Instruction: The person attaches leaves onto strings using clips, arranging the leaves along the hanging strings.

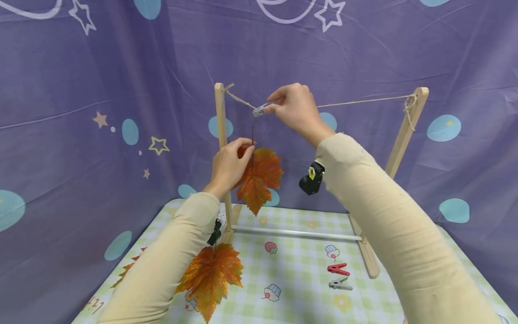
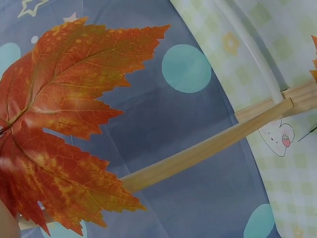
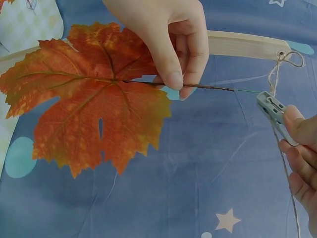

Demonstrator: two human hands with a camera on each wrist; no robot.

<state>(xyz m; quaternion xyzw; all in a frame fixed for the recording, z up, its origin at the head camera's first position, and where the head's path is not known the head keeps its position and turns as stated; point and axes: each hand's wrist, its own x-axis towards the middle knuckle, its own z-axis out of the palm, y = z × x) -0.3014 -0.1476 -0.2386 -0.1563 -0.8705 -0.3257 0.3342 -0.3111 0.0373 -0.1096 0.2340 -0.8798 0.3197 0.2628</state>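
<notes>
My left hand pinches the dark stem of an orange-red maple leaf between thumb and fingertips, and the leaf hangs below. In the right wrist view the stem ends in a thin green tip right at the clothespin. My right hand grips that grey clothespin between thumb and fingers, its nose at the string. The string dips toward the clothespin from both posts. In the left wrist view the leaf fills the left side, and little of the left hand shows.
A wooden post stands at the left, another post at the right, joined low by a white rod. On the checked tablecloth lie a second leaf, a red clothespin and a grey one. Another leaf lies partly behind the left sleeve.
</notes>
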